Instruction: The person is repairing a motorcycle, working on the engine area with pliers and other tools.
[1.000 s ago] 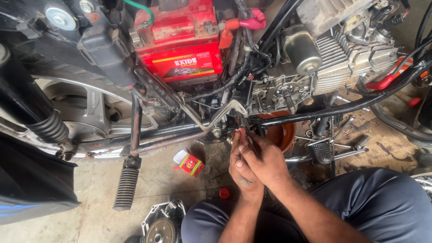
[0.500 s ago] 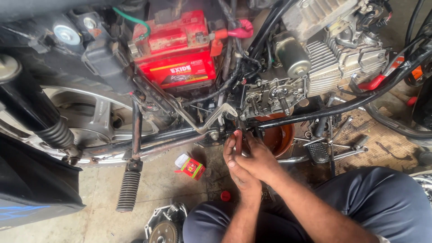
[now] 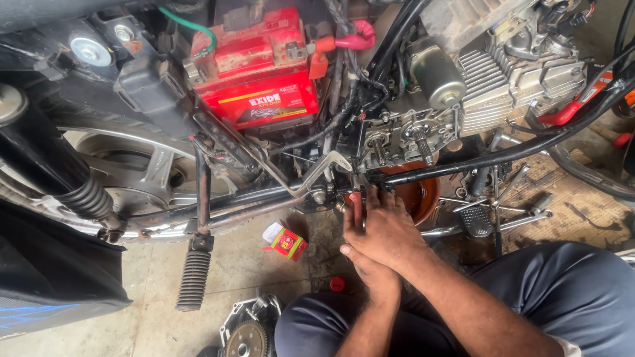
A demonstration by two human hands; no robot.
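Under the motorcycle engine (image 3: 463, 86), we work with both hands.
Our right hand (image 3: 387, 228) grips a red-handled tool (image 3: 358, 208) beside the frame tube (image 3: 476, 162); our left hand (image 3: 370, 271) lies closed beneath it.

Our view has drifted a little toward the rear of the machine and slightly upward since a second ago, so the red rectangular battery (image 3: 256, 73) now sits higher and nearer the middle of the picture. Our right hand (image 3: 385, 228) has shifted up against the black frame tube (image 3: 463, 165), fingers spread flatter over the red-handled tool (image 3: 358, 208) than before. Our left hand (image 3: 370, 271) has slid lower beneath it. The small red and green cardboard box (image 3: 284, 241) on the floor now appears further left of our hands.
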